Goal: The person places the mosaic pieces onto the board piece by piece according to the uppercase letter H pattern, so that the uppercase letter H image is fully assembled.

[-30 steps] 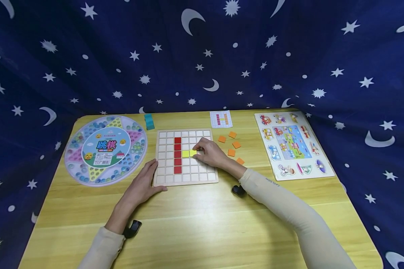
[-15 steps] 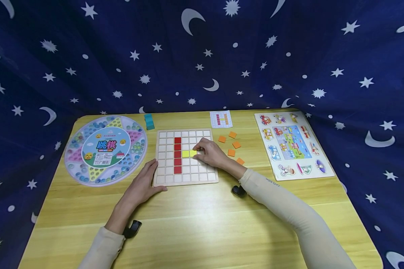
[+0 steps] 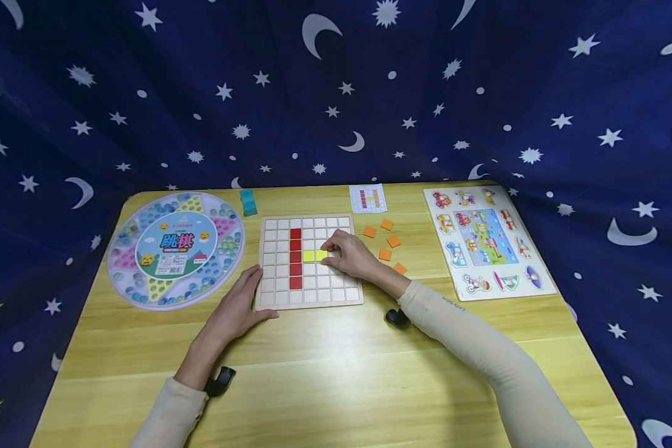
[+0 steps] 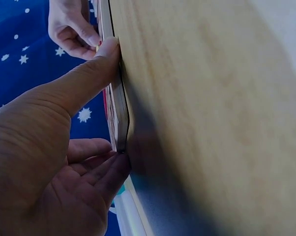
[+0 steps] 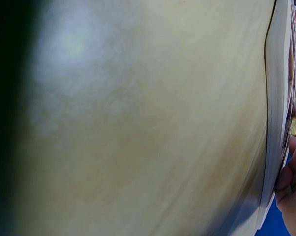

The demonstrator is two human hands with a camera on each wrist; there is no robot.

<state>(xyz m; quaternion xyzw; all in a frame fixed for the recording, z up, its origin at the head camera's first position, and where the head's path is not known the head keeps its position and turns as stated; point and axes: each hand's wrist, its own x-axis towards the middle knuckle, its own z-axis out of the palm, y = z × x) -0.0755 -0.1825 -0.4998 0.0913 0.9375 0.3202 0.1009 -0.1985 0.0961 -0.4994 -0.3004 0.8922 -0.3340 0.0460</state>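
Note:
A wooden grid board [image 3: 274, 298] with white squares lies at the middle of the table, a column of several red tiles [image 3: 295, 269] on it. My left hand [image 3: 238, 311] holds the board's near left corner, fingers along the left side and thumb on the front edge; the left wrist view shows the thumb and fingers [image 4: 101, 182] around that corner. My right hand [image 3: 351, 254] pinches a yellow tile [image 3: 321, 254] between thumb and fingertips, down at the board. Another yellow tile [image 3: 309, 256] sits between it and the red column. My right palm hides some squares.
Several orange tiles [image 3: 385, 254] lie right of the board. Behind stand a small pattern card [image 3: 368, 198] and teal tiles [image 3: 249, 203]. A round Chinese checkers board [image 3: 176, 249] lies left, a picture puzzle board [image 3: 487, 239] right. A starry curtain [image 3: 336, 93] hangs behind.

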